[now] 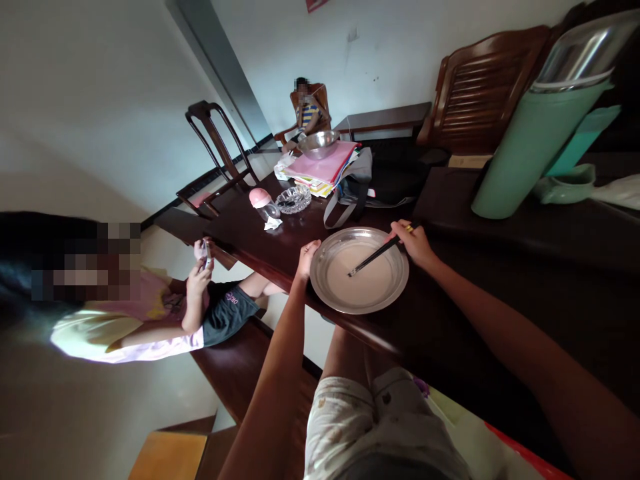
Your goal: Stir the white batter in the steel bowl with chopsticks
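A wide metal bowl (325,293) stands on the dark wooden table near its edge, holding a pale, smooth batter-like liquid (367,283). My left hand (307,259) grips the bowl's rim on its left side, fingers closed around it. At the bowl's right rim, my right hand (411,241) is closed around a pair of dark chopsticks (377,255). Their tips dip into the liquid near the middle of the bowl and are coated with it.
Behind the bowl are a glass ashtray (294,199), a pink-capped bottle (261,201), crumpled tissue (273,223), stacked folders (325,163) under another metal bowl (319,145), and a grey-black bag (385,180). A tall green flask (535,150) stands right. Someone with a phone sits left (170,307); another person sits far back (309,113).
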`<state>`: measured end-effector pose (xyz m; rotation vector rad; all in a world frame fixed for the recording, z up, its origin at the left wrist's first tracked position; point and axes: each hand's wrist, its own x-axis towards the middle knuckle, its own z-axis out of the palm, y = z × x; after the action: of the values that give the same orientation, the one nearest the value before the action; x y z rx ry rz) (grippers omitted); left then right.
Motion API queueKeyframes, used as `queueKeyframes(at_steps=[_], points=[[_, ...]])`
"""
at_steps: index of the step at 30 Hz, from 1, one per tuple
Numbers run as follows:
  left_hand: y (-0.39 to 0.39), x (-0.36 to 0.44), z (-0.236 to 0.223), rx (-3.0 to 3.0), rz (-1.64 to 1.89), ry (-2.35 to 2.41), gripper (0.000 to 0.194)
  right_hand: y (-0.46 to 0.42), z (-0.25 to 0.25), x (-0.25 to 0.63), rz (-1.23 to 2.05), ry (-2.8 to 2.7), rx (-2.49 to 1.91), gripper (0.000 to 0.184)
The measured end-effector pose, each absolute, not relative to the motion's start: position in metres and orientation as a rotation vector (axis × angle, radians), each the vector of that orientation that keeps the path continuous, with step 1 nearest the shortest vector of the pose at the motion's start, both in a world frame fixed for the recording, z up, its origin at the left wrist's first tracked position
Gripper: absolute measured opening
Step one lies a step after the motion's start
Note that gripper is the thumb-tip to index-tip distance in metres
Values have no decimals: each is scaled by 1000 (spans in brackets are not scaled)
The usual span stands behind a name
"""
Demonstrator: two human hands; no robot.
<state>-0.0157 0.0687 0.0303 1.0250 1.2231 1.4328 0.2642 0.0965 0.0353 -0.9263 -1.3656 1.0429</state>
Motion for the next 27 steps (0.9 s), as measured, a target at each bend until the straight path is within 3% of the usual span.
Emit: queueKeyframes(at_steps=[27], points=[[69, -17, 27, 1035, 1447, 1223, 41, 97, 37, 262, 1062, -1317, -886, 44]])
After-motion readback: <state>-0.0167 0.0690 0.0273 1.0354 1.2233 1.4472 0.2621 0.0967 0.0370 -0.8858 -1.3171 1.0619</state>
